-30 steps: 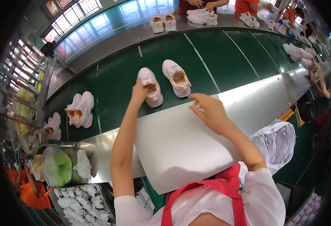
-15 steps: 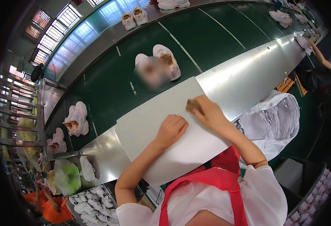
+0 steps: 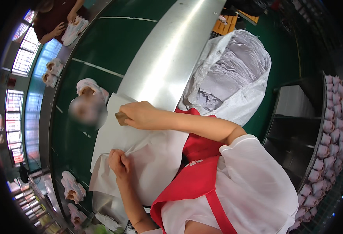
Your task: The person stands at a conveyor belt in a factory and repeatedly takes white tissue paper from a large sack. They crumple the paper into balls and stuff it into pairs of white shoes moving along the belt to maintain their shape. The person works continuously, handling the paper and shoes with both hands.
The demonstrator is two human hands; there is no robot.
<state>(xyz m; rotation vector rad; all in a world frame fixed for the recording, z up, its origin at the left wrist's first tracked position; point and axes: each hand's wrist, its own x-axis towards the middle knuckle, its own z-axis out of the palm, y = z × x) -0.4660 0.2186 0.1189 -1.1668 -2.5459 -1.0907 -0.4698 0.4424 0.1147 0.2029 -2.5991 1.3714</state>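
A stack of large white paper sheets (image 3: 163, 156) lies in front of me across the metal ledge. My left hand (image 3: 120, 163) is closed on the top sheet near its left edge. That sheet is skewed and creased, with folds running from the hand toward the middle. In my right hand (image 3: 138, 115) is a small brown block (image 3: 121, 118), gripped between thumb and fingers over the far part of the paper. Just beyond the paper, a pair of pale pink sneakers (image 3: 89, 91) stands on the green conveyor belt; a round blur hides part of it.
The metal ledge (image 3: 155, 58) runs along the belt (image 3: 113, 39). To my right sit a big white sack (image 3: 253, 97) of crumpled paper and a dark shelf (image 3: 292, 128) beside stacked paper-stuffed bundles (image 3: 329, 132). More sneakers (image 3: 73, 187) lie on the belt. A person (image 3: 58, 23) handles shoes across it.
My view has turned to the right. The top sheet, flat before, is now shifted and wrinkled under my left hand. My right hand still holds the brown block.
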